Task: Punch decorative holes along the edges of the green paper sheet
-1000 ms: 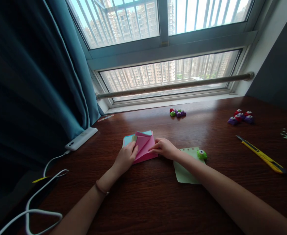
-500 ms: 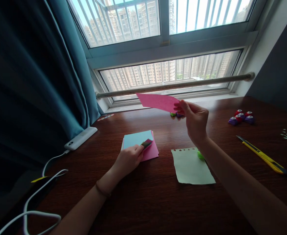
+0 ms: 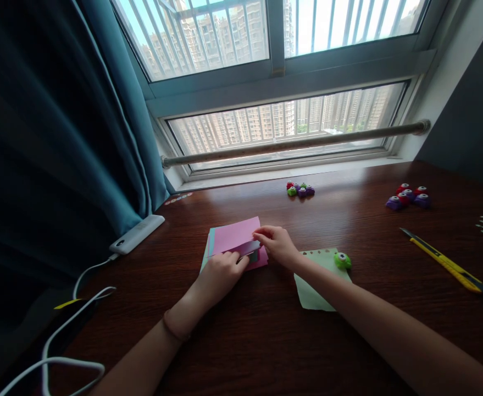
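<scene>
- Pink sheet (image 3: 236,233) seen on top of the paper stack (image 3: 212,241), left of ctr on the desk (image 3: 245,341), window side of the L hand (image 3: 220,275).
- Long axis: run roughly L–R, w/ R end tipped a bit twd the window.
- R hand (image 3: 278,246) brought in from the R; sheet's R edge met by its fingertips, rest of sheet left lying to their L.
- R thumb + index: pressed tog., sheet edge apparently pinched btwn.
- L hand laid over the near edge of the stack, raised paper edges seen by its thumb; whether anything's gripped can't be told.
- Nearer hand? Both in contact: R edge taken by R, near edge covered by L.
- Green sheet (image 3: 313,291) partly hidden under R forearm, apart from stack.
</scene>
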Motion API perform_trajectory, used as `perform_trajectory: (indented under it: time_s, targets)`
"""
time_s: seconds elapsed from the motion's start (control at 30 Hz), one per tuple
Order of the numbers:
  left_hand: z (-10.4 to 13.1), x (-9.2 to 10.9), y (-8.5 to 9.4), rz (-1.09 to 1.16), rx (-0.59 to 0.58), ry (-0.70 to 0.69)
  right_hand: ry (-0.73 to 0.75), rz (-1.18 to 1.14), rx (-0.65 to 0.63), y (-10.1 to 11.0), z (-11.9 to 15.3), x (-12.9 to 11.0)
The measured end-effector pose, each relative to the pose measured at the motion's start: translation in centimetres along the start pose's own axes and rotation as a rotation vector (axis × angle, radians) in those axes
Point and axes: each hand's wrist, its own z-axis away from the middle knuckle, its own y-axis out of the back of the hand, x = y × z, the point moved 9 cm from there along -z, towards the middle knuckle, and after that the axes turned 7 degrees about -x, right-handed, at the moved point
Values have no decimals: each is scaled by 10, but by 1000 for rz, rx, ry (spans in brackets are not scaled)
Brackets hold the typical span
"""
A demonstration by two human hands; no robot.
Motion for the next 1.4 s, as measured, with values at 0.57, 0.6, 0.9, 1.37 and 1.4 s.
perform_trajectory:
  time_s: [0.57, 0.6, 0.9, 1.37, 1.4]
  targets:
    - [2, 4, 10, 23, 182, -54, -39, 222, -132, -12, -2, 15]
    - [0, 5, 5, 37, 153, -79, -31, 201, -120, -12, -2, 15]
    - [-2, 14, -2, 30, 86, -78, -218, -573, -42, -13, 1, 19]
    - [-2, -17, -13, 399, 94, 59, -236, -590, 193, 13, 6, 26]
    - [-2, -19, -14, 417, 83, 77, -283, -519, 230, 18, 8, 32]
